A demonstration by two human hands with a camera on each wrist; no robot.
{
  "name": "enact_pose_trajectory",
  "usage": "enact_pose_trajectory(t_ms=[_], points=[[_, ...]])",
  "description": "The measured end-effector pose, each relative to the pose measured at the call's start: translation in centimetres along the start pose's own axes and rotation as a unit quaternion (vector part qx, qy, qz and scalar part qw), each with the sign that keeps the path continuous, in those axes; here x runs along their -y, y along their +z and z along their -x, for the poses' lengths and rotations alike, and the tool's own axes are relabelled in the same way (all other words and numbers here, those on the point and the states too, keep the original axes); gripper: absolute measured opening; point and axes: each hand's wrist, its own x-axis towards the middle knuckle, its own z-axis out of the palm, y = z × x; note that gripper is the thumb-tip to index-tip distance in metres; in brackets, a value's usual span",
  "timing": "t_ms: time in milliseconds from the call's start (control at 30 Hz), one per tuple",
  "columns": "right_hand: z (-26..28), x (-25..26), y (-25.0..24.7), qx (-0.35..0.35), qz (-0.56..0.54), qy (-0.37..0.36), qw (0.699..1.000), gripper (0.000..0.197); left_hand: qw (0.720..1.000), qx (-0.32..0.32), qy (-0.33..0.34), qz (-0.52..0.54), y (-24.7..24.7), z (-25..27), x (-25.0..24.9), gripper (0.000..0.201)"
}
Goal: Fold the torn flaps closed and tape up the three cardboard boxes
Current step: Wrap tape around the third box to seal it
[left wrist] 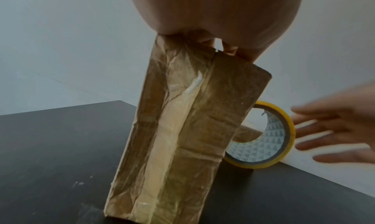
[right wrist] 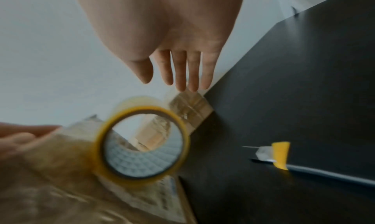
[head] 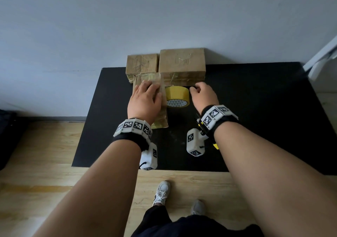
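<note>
Cardboard, the narrow box (head: 160, 117) lies lengthwise away from the person on the black table (head: 255, 109), largely hidden under the left hand (head: 144, 101) grasping its far end, yellow tape roll (head: 177, 96) just right, beside the slack, empty right hand (head: 204, 95).

Creased brown cardboard box (left wrist: 178, 131) under glossy wrinkled tape; tape roll (head: 177, 96) glossy yellow; table (head: 255, 109) matt black.

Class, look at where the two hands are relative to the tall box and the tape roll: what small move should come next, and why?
Probably the right hand should close on the tape roll. Its fingers are straight and empty just beside the roll, which stands on edge on the black table, while the left hand already holds the top of the tall box steady for taping.
</note>
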Motion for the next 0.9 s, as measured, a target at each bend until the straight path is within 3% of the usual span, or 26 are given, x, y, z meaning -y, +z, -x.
enact_pose_trajectory(t_ms=[133,367,533,900], points=[[0.2,3.2,0.2,0.075,0.008,-0.067,0.995,0.043,1.000,0.004,0.004,0.016,-0.3,-0.1,0.2,0.035],[1.0,3.7,0.7,0.137,0.066,-0.052,0.987,0.029,0.998,0.034,0.027,0.037,-1.3,0.4,0.6,0.032],[1.9,3.2,0.0,0.125,0.025,-0.059,0.990,0.023,0.998,0.018,0.003,0.064,-1.5,0.2,-0.3,0.022],[2.7,2.6,-0.2,0.081,0.042,-0.093,0.991,0.026,0.999,-0.015,-0.009,0.051,-0.5,0.3,-1.7,0.029]])
